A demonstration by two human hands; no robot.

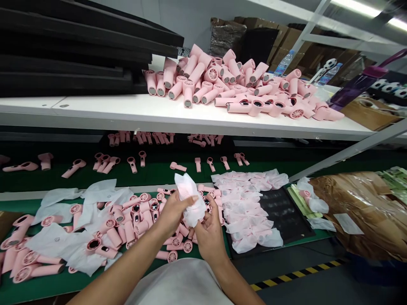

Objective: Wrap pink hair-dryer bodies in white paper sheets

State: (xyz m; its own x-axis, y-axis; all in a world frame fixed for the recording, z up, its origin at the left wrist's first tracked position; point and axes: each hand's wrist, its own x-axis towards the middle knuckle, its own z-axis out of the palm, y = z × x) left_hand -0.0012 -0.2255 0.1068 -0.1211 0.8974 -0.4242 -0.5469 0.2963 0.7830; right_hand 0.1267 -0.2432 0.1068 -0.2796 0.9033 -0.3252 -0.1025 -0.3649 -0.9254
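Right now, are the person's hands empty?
No, the left hand and the right hand are both closed on a white bag held above the pink fans.

White top point(181, 281) at chest; forearms bare; L hand point(173, 214), R hand point(210, 237) bare.

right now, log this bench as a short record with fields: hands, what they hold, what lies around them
hands: left hand and right hand both grip a thin white crumpled pouch above the bench
pouch contents: cannot tell
under hands: loose pile of pink plastic handheld fans and flat white pouches on the green bench top
right: black flat tray with rows of pouched fans
behind: green belt with scattered fans
above: white shelf bearing a heap of pink fans
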